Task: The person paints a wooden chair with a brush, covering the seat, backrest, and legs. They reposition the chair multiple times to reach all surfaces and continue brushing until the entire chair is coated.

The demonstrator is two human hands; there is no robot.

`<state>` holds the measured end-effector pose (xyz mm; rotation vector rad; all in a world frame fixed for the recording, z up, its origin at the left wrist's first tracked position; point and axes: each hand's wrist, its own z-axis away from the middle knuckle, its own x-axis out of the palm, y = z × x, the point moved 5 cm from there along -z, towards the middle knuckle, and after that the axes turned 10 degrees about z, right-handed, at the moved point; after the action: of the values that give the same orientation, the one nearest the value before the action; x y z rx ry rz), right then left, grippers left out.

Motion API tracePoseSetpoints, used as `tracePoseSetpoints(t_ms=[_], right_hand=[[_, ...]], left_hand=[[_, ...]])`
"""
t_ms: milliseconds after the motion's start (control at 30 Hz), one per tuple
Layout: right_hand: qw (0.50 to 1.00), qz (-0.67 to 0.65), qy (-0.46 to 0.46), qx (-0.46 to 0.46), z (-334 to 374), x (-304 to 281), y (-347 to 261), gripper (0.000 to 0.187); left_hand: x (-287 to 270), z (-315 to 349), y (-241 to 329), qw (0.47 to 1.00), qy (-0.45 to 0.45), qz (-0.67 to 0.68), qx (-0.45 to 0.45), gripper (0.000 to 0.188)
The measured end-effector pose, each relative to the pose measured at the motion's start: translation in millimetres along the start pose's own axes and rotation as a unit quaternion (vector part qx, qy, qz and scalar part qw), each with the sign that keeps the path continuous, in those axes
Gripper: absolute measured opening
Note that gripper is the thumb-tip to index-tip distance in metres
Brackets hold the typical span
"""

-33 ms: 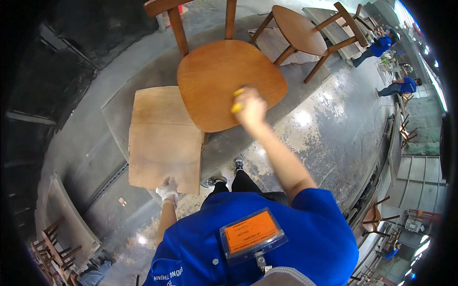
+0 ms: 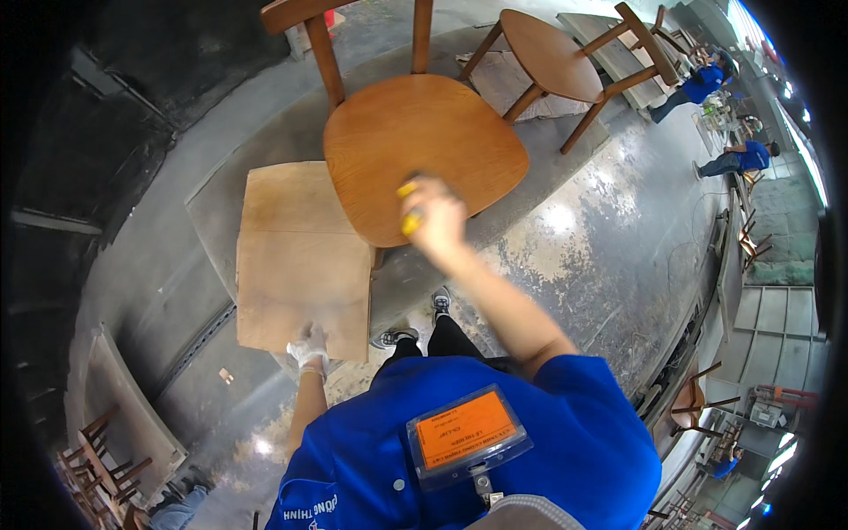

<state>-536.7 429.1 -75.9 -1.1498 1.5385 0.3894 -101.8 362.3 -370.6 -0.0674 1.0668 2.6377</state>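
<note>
Head camera: the right hand [image 2: 437, 216], blurred, has its fingers closed around a small yellow-and-dark object [image 2: 412, 221] over the near part of a brown wooden chair's seat [image 2: 389, 132]; whether the object touches the wood, I cannot tell. The left hand [image 2: 309, 343], in a whitish glove, is at the near edge of a flat cardboard sheet [image 2: 300, 256]; whether its fingers pinch that edge or only rest there, I cannot tell. Both chair and cardboard are on a wide grey platform [image 2: 291, 141], the seat overlapping the sheet's far right corner from this angle. Just beyond the seat, to the right, stands a second wooden chair [image 2: 552, 62]. An orange badge [image 2: 468, 430] in a clear holder hangs on the person's blue shirt [image 2: 565, 433]. Farther off to the right, two co-workers in blue tops stand on the worn, patchy floor [image 2: 609, 221].
</note>
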Motion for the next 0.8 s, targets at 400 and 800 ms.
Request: tracePoseSetpoints(t_ms=[400,800], right_hand=[[0.948,0.208,0.140,0.198,-74,-79,204,0.012],[0.965,-0.113,0.044,0.234,-167,-34,200,0.015]], left_hand=[[211,95,276,0.955,0.021,-0.111,0.276,0.067],[292,105,307,0.937,0.225,-0.136,0.229,0.063]])
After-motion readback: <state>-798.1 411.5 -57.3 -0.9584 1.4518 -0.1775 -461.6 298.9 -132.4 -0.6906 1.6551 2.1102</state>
